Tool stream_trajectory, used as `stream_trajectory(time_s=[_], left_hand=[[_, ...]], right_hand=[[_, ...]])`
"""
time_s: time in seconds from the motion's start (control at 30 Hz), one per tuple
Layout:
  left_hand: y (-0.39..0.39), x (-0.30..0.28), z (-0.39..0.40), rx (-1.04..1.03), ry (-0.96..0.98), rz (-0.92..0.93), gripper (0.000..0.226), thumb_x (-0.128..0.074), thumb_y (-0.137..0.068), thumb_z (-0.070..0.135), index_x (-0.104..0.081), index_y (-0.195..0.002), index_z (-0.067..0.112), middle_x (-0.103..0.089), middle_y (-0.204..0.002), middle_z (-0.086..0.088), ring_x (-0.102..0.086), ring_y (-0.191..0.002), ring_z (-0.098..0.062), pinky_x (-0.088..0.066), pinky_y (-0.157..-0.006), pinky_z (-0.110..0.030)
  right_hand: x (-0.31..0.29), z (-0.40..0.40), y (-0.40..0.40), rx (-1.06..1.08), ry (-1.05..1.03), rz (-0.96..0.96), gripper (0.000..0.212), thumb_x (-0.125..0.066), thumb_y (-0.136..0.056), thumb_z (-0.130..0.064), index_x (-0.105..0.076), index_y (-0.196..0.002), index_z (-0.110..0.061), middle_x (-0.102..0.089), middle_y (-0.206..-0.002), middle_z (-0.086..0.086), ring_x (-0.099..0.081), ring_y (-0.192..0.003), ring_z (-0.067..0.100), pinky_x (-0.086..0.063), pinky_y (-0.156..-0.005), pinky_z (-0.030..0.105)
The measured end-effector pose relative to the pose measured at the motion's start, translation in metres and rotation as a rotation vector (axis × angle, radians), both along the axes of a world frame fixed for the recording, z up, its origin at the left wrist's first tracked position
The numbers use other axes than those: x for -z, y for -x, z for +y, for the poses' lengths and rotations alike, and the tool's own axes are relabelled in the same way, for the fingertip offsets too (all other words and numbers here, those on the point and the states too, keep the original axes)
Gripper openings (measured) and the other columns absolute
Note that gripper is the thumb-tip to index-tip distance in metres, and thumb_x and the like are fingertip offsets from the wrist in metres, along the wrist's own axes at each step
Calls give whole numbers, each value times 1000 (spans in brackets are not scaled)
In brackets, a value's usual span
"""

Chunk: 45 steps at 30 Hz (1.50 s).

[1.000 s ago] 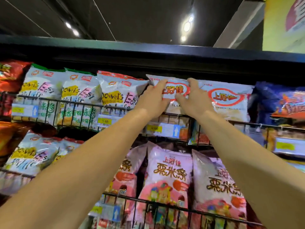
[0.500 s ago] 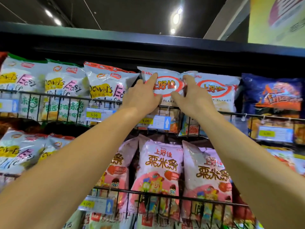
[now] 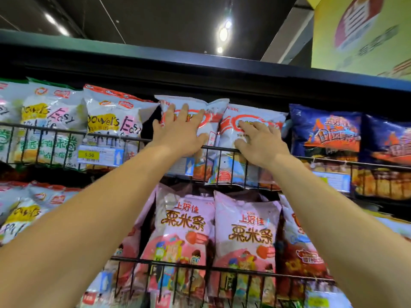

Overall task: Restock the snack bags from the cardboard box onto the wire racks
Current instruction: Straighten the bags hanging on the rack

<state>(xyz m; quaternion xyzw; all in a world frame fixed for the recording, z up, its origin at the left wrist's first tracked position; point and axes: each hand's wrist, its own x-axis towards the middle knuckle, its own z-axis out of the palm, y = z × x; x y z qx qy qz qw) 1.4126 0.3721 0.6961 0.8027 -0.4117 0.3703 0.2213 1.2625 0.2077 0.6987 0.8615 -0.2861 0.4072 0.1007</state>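
Two hands press flat on two white snack bags standing side by side in the top wire rack [image 3: 142,141]. The left hand [image 3: 180,134], fingers spread wide and straight, covers the left bag [image 3: 209,107]; the right hand [image 3: 260,141], fingers loosely bent, rests on the right bag [image 3: 262,112], gripping nothing. Both bags stand upright, long axis running 12 to 6 o'clock, each at 12 o'clock from its palm. The likely next move is pushing them back behind the rail.

Ceiling spotlights [image 3: 223,33] glared at twelve o'clock against dim surroundings. The snack bags [image 3: 115,121] shone with reflections. Wide-angle distortion bent edges; motion blur softened three o'clock.
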Motion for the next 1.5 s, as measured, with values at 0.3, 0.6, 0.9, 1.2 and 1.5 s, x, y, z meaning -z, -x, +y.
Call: stream_trajectory(time_s=[0.3,0.6,0.9,1.2,1.5], left_hand=[[82,3,-32,-150,335,-238,56,-60,-87,41,-52,-138,18,-53,-140,-13,-45,-127,-40,-36,-106,-50],[231,5,-165,274,320,-322,68,-35,-76,46,-61,-131,15,-64,-121,-14,-59,-111,-40,-48,-95,-49],[281,-1,-238,34,197,-21,84,-54,-85,71,-11,-154,50,18,-166,4,16,-148,-49,-13,-110,-76],[264,-15,-237,-3,202,15,86,-59,-85,68,-13,-155,48,-3,-167,-2,3,-148,-51,-38,-103,-64],[256,-15,-248,-76,171,-25,92,-48,-81,82,1,-154,53,5,-168,0,10,-149,-48,-5,-113,-74]], right_hand=[[13,-15,78,-322,223,-226,52,-62,-88,-33,-57,-137,-15,-53,-136,12,-44,-127,37,-35,-107,42],[23,-126,222,-195,303,-389,49,-65,-81,-33,-63,-126,-11,-59,-121,15,-52,-113,40,-38,-99,43],[3,-202,282,35,-176,-302,94,-68,-78,-70,-17,-154,-49,6,-167,-6,-2,-151,42,-19,-115,64],[-33,-224,277,31,-60,-251,82,-69,-76,-60,-37,-150,-45,-27,-157,3,-42,-134,43,-39,-108,46],[-37,-235,260,126,-209,18,96,-60,-69,-76,-30,-153,-40,-36,-154,10,-41,-136,40,-37,-111,51]])
